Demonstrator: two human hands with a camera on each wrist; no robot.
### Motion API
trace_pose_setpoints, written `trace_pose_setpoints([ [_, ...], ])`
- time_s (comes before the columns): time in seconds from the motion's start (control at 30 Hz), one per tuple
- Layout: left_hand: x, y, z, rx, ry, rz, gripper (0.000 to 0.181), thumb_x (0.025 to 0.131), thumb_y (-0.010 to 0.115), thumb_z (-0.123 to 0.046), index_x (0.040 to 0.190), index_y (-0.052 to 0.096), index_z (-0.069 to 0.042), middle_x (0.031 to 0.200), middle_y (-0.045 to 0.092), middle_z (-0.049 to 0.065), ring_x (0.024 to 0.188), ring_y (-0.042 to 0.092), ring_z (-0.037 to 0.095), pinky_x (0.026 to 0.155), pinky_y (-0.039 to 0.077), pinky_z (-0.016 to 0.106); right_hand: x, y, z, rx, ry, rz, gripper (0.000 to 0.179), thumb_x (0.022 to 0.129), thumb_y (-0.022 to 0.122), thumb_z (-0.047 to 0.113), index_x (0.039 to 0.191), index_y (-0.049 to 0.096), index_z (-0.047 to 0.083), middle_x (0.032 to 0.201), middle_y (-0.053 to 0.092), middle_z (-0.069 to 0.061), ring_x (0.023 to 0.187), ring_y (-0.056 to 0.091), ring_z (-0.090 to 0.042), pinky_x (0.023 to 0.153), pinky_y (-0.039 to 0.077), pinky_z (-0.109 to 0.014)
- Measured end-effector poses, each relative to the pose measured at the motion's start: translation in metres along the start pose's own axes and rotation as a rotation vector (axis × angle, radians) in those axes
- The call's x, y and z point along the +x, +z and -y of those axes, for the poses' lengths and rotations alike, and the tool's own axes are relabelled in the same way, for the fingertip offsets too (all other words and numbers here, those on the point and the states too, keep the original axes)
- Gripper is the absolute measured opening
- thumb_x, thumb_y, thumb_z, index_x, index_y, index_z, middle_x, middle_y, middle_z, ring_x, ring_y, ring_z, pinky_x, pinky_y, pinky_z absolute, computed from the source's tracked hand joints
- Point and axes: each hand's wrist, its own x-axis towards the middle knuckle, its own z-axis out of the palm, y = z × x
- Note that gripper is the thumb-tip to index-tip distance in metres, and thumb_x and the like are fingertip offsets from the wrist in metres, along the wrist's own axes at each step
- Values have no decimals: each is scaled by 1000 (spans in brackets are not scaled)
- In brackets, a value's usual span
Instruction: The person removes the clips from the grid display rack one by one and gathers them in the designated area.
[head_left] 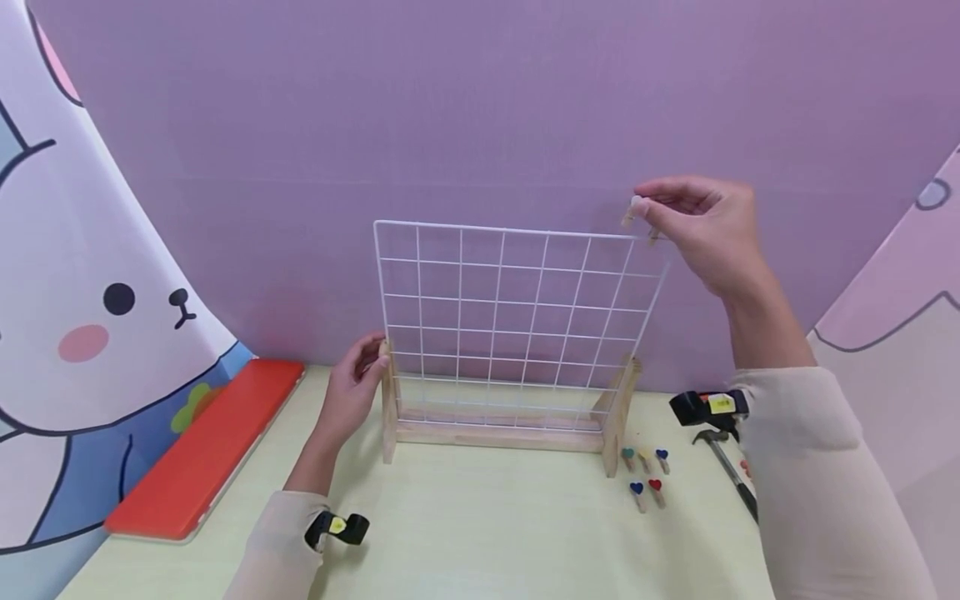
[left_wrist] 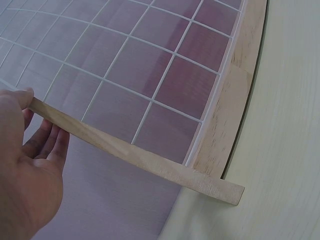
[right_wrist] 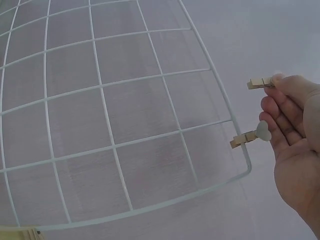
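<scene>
A white wire grid panel stands upright in a wooden stand. My left hand holds the top of the stand's left upright between thumb and fingers. Above the grid's top right, my right hand pinches a small wooden clothespin by one end, its other end pointing at the wire and apart from it. Just beside those fingers, a second clothespin with a pale heart is clipped on the top wire near the corner.
Several clothespins with coloured hearts lie right of the stand. Behind them, partly hidden by my right sleeve, is a hammer. A long red-orange case lies at the table's left. A purple backdrop rises behind the grid.
</scene>
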Motion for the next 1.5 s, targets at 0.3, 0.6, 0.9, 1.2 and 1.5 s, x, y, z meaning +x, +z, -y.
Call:
trace_pose_setpoints([
  [0.3,0,1,-2,3,-14,-3,42,107,57,-12,146,50,0,141,57,25,115,56,-2,98,47,4,-12,-5,7,85,-43,6,21,85,80,-4,104,76,-11,87,80,0,74,71,-9,72,59,-13],
  [0.6,1,-1,-2,3,-12,-2,42,106,57,-12,146,50,-1,141,57,23,114,57,-1,96,48,4,-26,-17,8,-14,-42,2,26,87,79,-2,108,72,-15,90,79,2,81,72,-9,78,58,-11],
  [0.9,1,-1,0,2,-19,-8,42,106,57,-11,146,50,-1,141,57,23,114,57,-1,95,49,5,-44,-27,-3,-109,11,-18,23,89,78,2,109,75,-9,91,80,8,84,73,-4,79,58,-10],
  [1.2,1,-1,1,7,-20,-6,42,107,57,-12,146,50,-2,142,57,24,115,57,0,96,48,5,-63,-40,-20,-303,93,-16,25,92,78,11,114,76,0,90,78,17,85,71,0,77,55,-8],
  [1.5,1,-1,0,7,-24,-6,42,106,57,-12,146,50,-2,142,57,23,116,57,0,97,48,5,-86,-49,-36,-402,166,0,27,95,76,18,118,75,4,93,76,23,90,70,2,79,52,-5],
])
